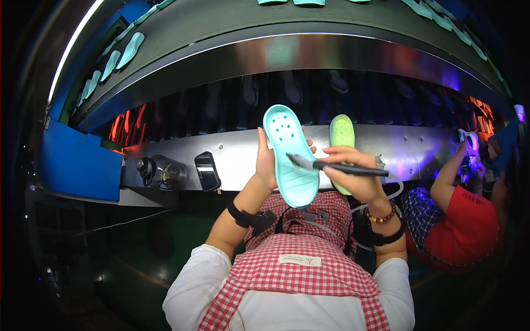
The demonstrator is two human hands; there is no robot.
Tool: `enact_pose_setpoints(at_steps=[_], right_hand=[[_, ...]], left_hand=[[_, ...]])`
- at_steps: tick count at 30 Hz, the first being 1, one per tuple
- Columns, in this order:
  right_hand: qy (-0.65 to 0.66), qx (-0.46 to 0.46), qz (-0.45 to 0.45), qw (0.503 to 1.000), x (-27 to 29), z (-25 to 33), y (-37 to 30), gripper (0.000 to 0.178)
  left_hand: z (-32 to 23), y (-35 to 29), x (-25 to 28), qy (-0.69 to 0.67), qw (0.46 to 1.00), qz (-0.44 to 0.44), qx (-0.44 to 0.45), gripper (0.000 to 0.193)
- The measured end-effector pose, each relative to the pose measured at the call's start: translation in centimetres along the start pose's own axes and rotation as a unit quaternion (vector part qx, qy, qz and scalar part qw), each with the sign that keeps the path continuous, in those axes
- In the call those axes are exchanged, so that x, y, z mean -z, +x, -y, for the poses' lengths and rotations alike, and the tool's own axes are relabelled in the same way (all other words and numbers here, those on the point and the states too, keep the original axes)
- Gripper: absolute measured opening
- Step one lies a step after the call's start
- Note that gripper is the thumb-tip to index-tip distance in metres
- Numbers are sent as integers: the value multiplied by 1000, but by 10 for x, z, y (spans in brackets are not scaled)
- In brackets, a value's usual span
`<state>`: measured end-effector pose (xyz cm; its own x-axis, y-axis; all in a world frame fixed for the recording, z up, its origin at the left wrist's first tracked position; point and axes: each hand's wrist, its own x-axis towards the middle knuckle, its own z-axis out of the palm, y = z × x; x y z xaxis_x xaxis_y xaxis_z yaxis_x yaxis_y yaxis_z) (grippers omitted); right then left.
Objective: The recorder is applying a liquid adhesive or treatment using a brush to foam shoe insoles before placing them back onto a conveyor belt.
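A turquoise shoe sole with small holes near its far end lies tilted across my left hand, whose fingers wrap round it from below and the side. My right hand is closed round the black handle of a brush. The brush's tip touches, or hovers just over, the middle of the sole; I cannot tell which. Just beyond my right hand a yellow-green sole rests on the metal bench, partly hidden by that hand.
A phone and a dark clear bottle are on the metal bench at left. Behind runs a conveyor belt carrying turquoise soles, above a rack of dim soles. At right a co-worker in red handles a shoe piece.
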<state>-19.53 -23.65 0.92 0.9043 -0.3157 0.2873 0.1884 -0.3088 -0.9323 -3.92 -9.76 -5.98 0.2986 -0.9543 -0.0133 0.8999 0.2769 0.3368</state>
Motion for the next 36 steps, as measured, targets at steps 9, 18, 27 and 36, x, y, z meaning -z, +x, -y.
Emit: enact_pose_setpoints(at_steps=[9, 18, 27, 36], right_hand=[[-149, 165, 189, 956, -17, 36, -12, 22], [4, 182, 172, 968, -20, 38, 7, 23], [122, 56, 158, 978, 3, 6, -3, 24], [404, -145, 11, 903, -28, 14, -2, 21]], left_hand=[[-7, -14, -18, 18, 993, -72, -96, 89], [-5, -9, -36, -8, 982, 45, -185, 88], [-26, -9, -42, -14, 977, -35, -212, 86], [-3, -16, -77, -47, 980, -36, -189, 64]])
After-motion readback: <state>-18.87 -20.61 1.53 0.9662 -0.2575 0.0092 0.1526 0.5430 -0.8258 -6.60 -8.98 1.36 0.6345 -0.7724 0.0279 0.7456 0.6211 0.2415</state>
